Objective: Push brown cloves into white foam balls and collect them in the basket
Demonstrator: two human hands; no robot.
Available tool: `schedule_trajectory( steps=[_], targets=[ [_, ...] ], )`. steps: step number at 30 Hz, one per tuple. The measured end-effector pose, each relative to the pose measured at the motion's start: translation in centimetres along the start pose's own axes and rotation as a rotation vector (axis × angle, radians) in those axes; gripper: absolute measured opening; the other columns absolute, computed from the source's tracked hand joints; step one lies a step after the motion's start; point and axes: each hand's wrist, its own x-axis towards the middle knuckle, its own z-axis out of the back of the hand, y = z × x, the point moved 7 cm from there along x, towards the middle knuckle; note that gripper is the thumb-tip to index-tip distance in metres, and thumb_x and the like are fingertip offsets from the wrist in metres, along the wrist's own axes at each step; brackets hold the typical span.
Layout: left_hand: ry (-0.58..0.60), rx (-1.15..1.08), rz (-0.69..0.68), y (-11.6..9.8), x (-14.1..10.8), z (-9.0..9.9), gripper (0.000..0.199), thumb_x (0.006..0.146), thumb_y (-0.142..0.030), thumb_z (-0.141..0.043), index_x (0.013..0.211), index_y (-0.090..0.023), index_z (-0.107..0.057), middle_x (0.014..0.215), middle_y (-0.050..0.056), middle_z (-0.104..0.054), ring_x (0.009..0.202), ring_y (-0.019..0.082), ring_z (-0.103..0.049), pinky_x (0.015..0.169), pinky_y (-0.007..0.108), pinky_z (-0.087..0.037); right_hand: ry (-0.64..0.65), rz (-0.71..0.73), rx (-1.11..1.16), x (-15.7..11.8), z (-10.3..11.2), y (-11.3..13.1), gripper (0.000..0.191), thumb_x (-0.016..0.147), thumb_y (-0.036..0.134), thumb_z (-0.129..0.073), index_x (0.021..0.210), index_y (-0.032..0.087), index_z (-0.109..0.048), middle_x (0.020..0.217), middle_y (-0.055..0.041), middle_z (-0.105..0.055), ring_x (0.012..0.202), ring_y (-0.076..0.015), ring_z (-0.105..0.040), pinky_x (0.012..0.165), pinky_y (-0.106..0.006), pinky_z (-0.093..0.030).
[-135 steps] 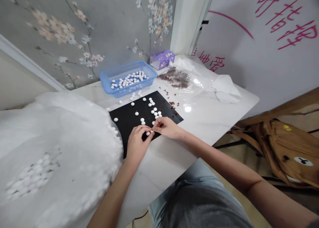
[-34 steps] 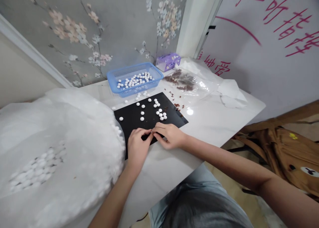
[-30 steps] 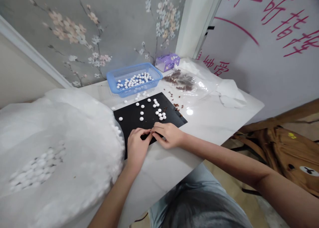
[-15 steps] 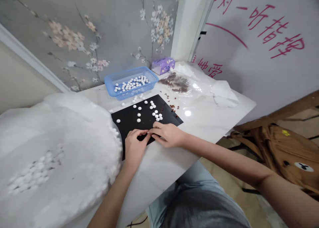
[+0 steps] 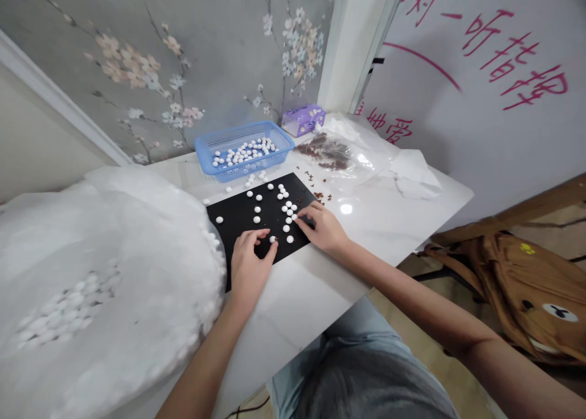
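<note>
My left hand (image 5: 249, 263) hovers at the near edge of a black mat (image 5: 238, 214), thumb and forefinger apart. Between them a white ball (image 5: 273, 239) with a small brown bit on its side lies by the thumb tip. On the right side of the mat, the thumb and forefinger of my right hand (image 5: 324, 229) close on a small white ball (image 5: 294, 217) at the edge of a cluster. Two loose balls lie between the hands, and several others are spread across the mat.
A blue basket (image 5: 208, 163) with white balls stands behind the mat. Brown bits (image 5: 319, 196) lie beside a clear plastic bag (image 5: 366, 160) and a purple tissue box (image 5: 302, 123). At left is a large round heap under white sheeting (image 5: 151, 272). A brown backpack (image 5: 517, 285) sits at right.
My hands, together half a second ago, have come apart. The right hand has moved away to the ball cluster; the left has opened, showing a ball by its thumb.
</note>
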Motion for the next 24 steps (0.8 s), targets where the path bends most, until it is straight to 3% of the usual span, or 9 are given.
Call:
schedule_trajectory(
  steps=[5, 8, 11, 13, 17, 21, 24],
  targets=[
    [0.016, 0.027, -0.29, -2.2, -0.8, -0.2, 0.035, 0.082, -0.023, -0.056, 0.117, -0.023, -0.052, 0.103, 0.006, -0.061, 0.093, 0.019, -0.057, 0.086, 0.035, -0.046, 0.008, -0.003, 0.256, -1.7, -0.3, 2.4, 0.009, 0.079, 0.025, -0.058, 0.08, 0.016, -0.061, 0.075, 0.0002, -0.048, 0.045, -0.0047, -0.039, 0.045, -0.022, -0.037],
    [0.023, 0.017, -0.394, -2.8, -1.2, -0.4, 0.026, 0.085, -0.021, -0.053, 0.111, -0.022, -0.056, 0.102, 0.006, -0.063, 0.093, 0.018, -0.058, 0.086, 0.033, -0.047, 0.032, -0.008, 0.361, -2.5, -0.7, 3.5, 0.01, 0.079, 0.025, -0.058, 0.081, 0.016, -0.061, 0.074, 0.0, -0.049, 0.046, -0.0049, -0.04, 0.044, -0.02, -0.037],
    [-0.002, -0.007, -0.388, -2.8, -1.1, -0.1, 0.018, 0.084, -0.02, -0.053, 0.102, -0.02, -0.06, 0.093, 0.005, -0.064, 0.087, 0.016, -0.059, 0.081, 0.03, -0.049, 0.065, 0.009, 0.374, -2.7, -0.6, 3.5, 0.011, 0.08, 0.026, -0.057, 0.085, 0.018, -0.062, 0.075, 0.0, -0.049, 0.047, -0.0052, -0.04, 0.044, -0.02, -0.037],
    [0.005, -0.01, -0.386, -2.9, -1.1, -0.1, 0.016, 0.083, -0.021, -0.055, 0.099, -0.02, -0.06, 0.091, 0.004, -0.066, 0.084, 0.016, -0.06, 0.079, 0.03, -0.049, 0.019, -0.008, 0.317, -2.5, 0.3, 2.4, 0.012, 0.079, 0.026, -0.057, 0.086, 0.018, -0.062, 0.073, 0.0002, -0.05, 0.047, -0.006, -0.041, 0.045, -0.021, -0.037],
    [0.091, 0.036, -0.459, -3.7, -1.6, -0.7, 0.012, 0.082, -0.023, -0.057, 0.093, -0.019, -0.061, 0.086, 0.002, -0.069, 0.08, 0.015, -0.061, 0.074, 0.028, -0.048, -0.288, -0.18, 0.025, -2.3, 3.8, -2.2, 0.012, 0.077, 0.026, -0.055, 0.082, 0.016, -0.06, 0.07, -0.0005, -0.05, 0.051, -0.0097, -0.042, 0.054, -0.026, -0.039],
    [0.229, 0.17, -0.592, -4.7, -2.6, -1.9, 0.014, 0.085, -0.023, -0.051, 0.094, -0.02, -0.061, 0.083, 0.001, -0.07, 0.077, 0.015, -0.061, 0.067, 0.026, -0.047, -0.277, -0.257, -0.116, -1.8, 4.5, -5.4, 0.014, 0.075, 0.027, -0.055, 0.081, 0.016, -0.061, 0.071, -0.0025, -0.051, 0.055, -0.0134, -0.045, 0.058, -0.03, -0.04],
    [0.228, 0.21, -0.55, -4.5, -2.5, -2.0, 0.015, 0.086, -0.023, -0.05, 0.095, -0.02, -0.061, 0.083, 0.001, -0.07, 0.077, 0.014, -0.061, 0.067, 0.025, -0.046, -0.23, -0.238, -0.097, -1.3, 4.3, -6.0, 0.011, 0.076, 0.021, -0.051, 0.073, 0.017, -0.061, 0.067, -0.0029, -0.052, 0.056, -0.0148, -0.047, 0.058, -0.029, -0.04]
  ],
)
